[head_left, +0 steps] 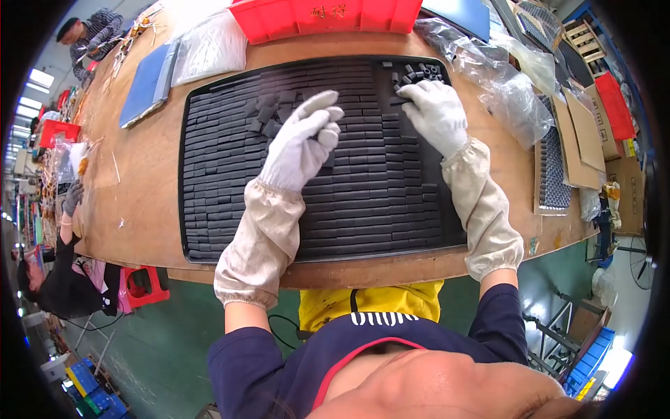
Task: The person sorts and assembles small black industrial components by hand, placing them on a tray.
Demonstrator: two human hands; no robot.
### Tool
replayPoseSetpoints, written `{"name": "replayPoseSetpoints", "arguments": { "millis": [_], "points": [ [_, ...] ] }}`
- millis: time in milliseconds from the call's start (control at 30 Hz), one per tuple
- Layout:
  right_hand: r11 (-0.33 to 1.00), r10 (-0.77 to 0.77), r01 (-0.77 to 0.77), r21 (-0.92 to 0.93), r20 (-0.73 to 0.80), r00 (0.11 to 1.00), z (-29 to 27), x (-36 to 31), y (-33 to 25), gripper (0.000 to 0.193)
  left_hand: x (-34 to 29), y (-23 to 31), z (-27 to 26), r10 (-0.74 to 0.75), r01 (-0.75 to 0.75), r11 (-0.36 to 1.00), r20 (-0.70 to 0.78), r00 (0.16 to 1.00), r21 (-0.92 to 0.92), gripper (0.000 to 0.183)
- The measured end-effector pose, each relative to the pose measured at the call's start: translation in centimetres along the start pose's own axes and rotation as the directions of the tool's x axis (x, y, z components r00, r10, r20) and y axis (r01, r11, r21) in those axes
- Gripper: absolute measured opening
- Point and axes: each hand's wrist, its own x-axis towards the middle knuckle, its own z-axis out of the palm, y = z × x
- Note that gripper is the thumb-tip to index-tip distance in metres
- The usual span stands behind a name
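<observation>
A large black tray (453,222) lies on the table, packed with long rows of short black cylindrical pieces (363,204). My left hand (301,143), in a white glove and beige sleeve cover, is over the tray's middle. Its fingers are half bent and apart, with nothing seen in them. Beside it a loose heap of black pieces (265,115) lies on top of the rows. At the tray's right side my gloved right hand (438,115) has thumb and fingertips around a small black piece (399,103). Several loose black pieces (417,71) lie in the far right corner.
A red bin (324,24) stands beyond the tray. Blue folder-like sheets (145,84) and a clear plastic bag (209,50) lie far left. Crumpled plastic (513,105) and cardboard (581,133) are at the right. Co-workers (91,42) sit along the left.
</observation>
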Motion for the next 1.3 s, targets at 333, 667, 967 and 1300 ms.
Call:
{"name": "replayPoseSetpoints", "arguments": {
  "millis": [333, 667, 967, 1300],
  "points": [
    [0.990, -0.131, 0.136, -0.044, 0.100, 0.986, 1.4, 3.4, -1.4, 0.025, -1.1, 0.3, 0.4, -0.003, 0.008, 0.994, -0.047, 0.999, 0.107, 0.056],
    [0.935, -0.058, 0.119, -0.335, 0.187, 0.981, 5.9, 7.9, 6.1, 0.030, -0.3, -2.5, 1.1, -0.201, 0.200, 0.977, 0.016, 0.979, 0.076, 0.051],
    [0.945, 0.020, 0.061, -0.320, 0.243, 0.970, 8.1, 9.0, 5.1, 0.033, -1.2, -2.4, 1.0, -0.166, 0.164, 0.986, 0.058, 0.984, 0.036, 0.042],
    [0.892, -0.109, 0.184, -0.413, 0.199, 0.974, 7.5, 5.6, 5.4, 0.025, -0.5, -2.6, 0.3, -0.163, 0.160, 0.985, 0.043, 0.986, 0.066, 0.047]
  ]
}}
